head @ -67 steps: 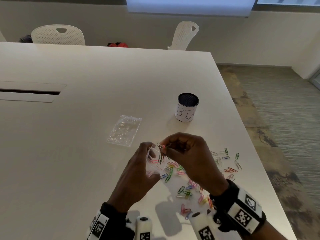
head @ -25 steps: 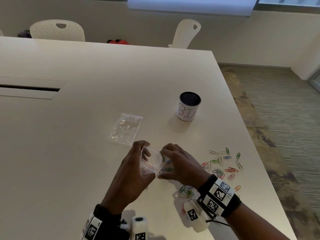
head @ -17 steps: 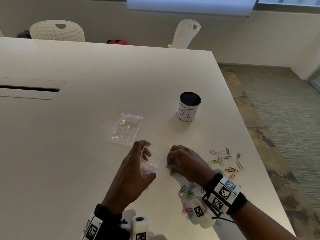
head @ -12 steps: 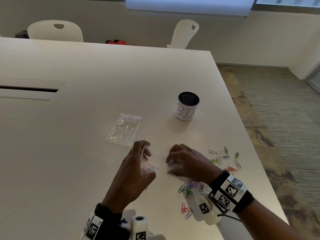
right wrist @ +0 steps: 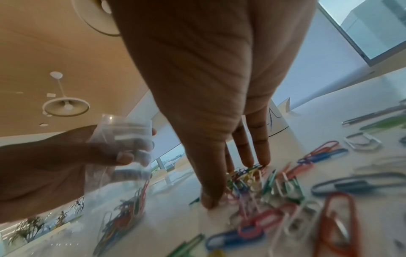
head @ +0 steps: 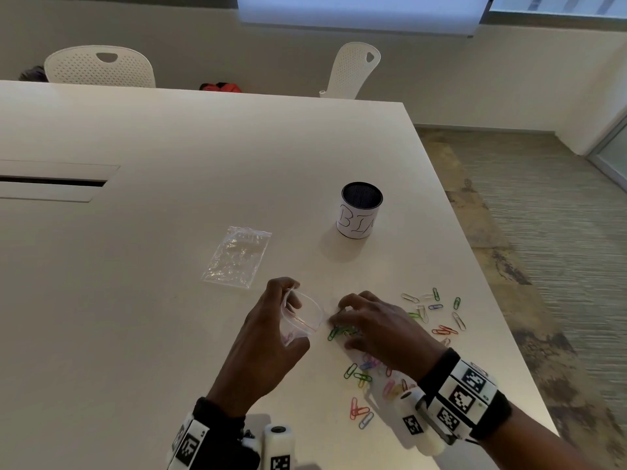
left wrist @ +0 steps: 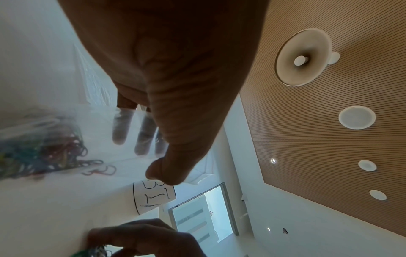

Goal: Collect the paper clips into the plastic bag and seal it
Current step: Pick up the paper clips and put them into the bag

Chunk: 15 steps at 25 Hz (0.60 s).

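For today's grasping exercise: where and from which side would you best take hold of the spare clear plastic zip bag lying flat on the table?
Pinch the clear plastic zip bag at its far short edge, where the zip strip stiffens it, coming from above: it lies flat on the white table, apart from the left hand.

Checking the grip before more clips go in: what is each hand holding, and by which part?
Left hand grips the plastic bag by its open mouth. Right hand pinches paper clips on the table.
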{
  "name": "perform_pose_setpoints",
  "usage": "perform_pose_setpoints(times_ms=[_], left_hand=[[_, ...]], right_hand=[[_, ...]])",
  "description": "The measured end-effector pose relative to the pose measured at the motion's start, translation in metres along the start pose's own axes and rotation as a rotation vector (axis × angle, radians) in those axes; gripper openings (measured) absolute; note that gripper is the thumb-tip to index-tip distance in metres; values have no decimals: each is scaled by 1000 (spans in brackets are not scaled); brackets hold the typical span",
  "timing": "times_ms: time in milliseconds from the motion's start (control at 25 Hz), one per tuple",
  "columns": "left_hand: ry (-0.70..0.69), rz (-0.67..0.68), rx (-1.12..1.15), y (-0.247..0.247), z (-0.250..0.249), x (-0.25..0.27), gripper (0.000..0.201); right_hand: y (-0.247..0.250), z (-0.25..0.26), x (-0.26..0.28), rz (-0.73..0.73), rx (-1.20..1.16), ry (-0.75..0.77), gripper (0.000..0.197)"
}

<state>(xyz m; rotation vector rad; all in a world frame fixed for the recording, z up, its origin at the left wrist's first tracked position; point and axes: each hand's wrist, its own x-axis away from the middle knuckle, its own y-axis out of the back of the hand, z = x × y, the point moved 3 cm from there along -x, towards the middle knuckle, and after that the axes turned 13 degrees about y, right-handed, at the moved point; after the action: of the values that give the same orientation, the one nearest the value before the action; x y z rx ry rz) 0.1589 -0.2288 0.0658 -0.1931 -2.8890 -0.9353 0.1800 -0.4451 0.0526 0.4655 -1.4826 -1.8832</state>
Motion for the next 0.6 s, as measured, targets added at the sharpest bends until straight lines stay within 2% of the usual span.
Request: perform_pose_setpoints(times_ms=[200, 600], left_hand=[[-3, 11, -2, -1, -2, -1, 75], [-9, -3, 1, -4, -6, 1, 72]], right_hand=[[-10, 4, 8, -67, -6, 33, 34], [0, -1, 2, -125, 8, -35, 14]])
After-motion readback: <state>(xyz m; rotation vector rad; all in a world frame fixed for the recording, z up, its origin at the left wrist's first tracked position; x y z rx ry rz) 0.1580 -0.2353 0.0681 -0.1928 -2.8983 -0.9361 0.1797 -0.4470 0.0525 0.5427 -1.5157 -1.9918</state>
